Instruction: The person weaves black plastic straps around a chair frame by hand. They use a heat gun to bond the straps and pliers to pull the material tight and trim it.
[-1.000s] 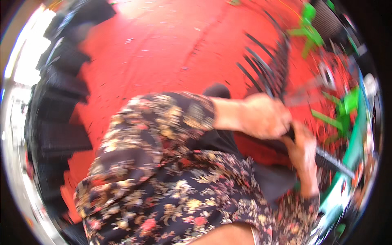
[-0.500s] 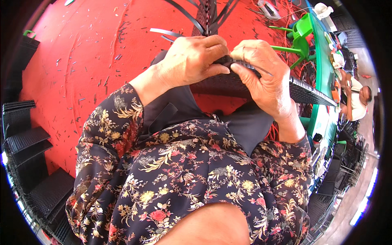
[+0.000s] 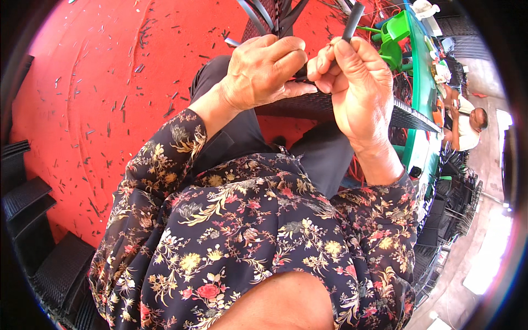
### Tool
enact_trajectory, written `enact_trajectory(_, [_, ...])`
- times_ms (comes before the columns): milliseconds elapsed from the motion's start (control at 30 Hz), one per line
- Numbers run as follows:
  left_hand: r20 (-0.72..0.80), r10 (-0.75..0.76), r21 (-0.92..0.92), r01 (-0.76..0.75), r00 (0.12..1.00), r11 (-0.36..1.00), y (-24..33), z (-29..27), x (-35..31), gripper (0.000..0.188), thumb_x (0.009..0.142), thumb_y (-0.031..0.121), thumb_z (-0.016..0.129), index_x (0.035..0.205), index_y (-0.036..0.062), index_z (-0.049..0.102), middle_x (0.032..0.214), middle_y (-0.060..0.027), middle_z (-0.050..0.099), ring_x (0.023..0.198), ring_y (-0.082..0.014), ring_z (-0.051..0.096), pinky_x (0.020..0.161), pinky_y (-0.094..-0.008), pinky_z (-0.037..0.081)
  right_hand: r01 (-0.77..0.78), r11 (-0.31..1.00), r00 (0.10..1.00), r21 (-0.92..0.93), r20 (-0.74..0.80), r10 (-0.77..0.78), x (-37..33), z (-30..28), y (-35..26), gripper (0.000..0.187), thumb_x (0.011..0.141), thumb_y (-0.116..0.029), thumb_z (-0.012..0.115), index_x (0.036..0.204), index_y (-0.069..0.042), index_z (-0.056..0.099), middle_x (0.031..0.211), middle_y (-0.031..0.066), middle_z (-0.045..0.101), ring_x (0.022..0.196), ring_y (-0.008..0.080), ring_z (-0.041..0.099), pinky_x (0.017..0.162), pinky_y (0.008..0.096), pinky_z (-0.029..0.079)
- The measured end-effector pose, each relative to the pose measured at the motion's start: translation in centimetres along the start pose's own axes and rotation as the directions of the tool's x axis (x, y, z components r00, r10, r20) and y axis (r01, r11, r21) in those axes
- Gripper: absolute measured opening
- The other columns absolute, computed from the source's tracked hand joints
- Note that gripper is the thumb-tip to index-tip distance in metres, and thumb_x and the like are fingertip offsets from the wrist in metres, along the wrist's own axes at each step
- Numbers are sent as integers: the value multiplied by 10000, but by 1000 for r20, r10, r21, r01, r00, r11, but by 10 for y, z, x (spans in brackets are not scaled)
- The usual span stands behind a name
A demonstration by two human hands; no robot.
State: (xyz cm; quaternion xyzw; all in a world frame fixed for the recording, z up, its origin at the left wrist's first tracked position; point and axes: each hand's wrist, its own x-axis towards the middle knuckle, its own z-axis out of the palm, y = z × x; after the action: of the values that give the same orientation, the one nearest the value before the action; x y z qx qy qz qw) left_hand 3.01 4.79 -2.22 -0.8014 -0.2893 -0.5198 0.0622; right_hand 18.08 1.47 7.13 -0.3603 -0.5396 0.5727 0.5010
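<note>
A dark woven piece of flat plastic strips [image 3: 412, 116] lies across my lap, its upper part running away from me at the top. My left hand [image 3: 264, 71] is closed on its edge, fingers curled over and thumb stretched toward the right hand. Close beside it on the right, my right hand [image 3: 363, 99] is raised, pinching a dark flat strip [image 3: 353, 23] between thumb and forefinger. That strip's free end points up. More loose strip ends [image 3: 257, 16] stick out of the weave beyond my left hand. The spot gripped is mostly hidden by my fingers.
Short dark offcuts lie scattered over the red floor [image 3: 110, 99]. Dark woven panels [image 3: 58, 264] stand at the left. A green chair [image 3: 395, 27] and a long green table [image 3: 422, 82] are on the right, with another person [image 3: 470, 124] seated beyond.
My right hand has turned and lifted slightly; the strip in it now points upward. The whole view has shifted a little. My left hand keeps its hold.
</note>
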Motion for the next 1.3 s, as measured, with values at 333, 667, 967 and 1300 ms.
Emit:
enact_trajectory(333, [-172, 16, -20, -20, 985, 1000, -4, 24, -25, 423, 634, 398, 793, 859, 100, 595, 946, -9, 620, 674, -168, 568, 600, -294, 499, -93, 954, 996, -284, -13, 93, -9, 8, -12, 242, 961, -155, 566, 758, -22, 571, 635, 9, 577, 596, 62, 523, 545, 209, 393])
enact_trajectory(667, [-109, 22, -104, -33, 994, 994, 17, 5, -5, 313, 709, 253, 746, 931, 61, 636, 1018, -65, 627, 677, -215, 561, 618, -314, 490, -162, 984, 975, -70, 144, 171, 2, -14, -42, 146, 959, -134, 559, 878, -13, 566, 733, 40, 565, 670, 134, 562, 582, 237, 420])
enact_trajectory(967, [-78, -23, -114, 14, 997, 993, 30, 0, -3, 304, 722, 198, 739, 951, 32, 627, 1008, -91, 623, 711, -245, 566, 637, -333, 479, -245, 970, 968, 12, -62, 245, 13, 3, -36, 230, 970, -150, 540, 767, -43, 532, 635, 53, 548, 545, 120, 517, 498, 231, 382])
enact_trajectory(1300, [-16, 25, -149, -27, 1000, 988, 33, -10, -6, 389, 699, 145, 774, 1023, 2, 615, 1052, -120, 621, 689, -255, 564, 633, -332, 489, 99, 942, 908, -321, 416, 46, 8, -19, -47, 175, 908, -105, 626, 1024, 26, 608, 906, 53, 635, 822, 99, 600, 728, 232, 492])
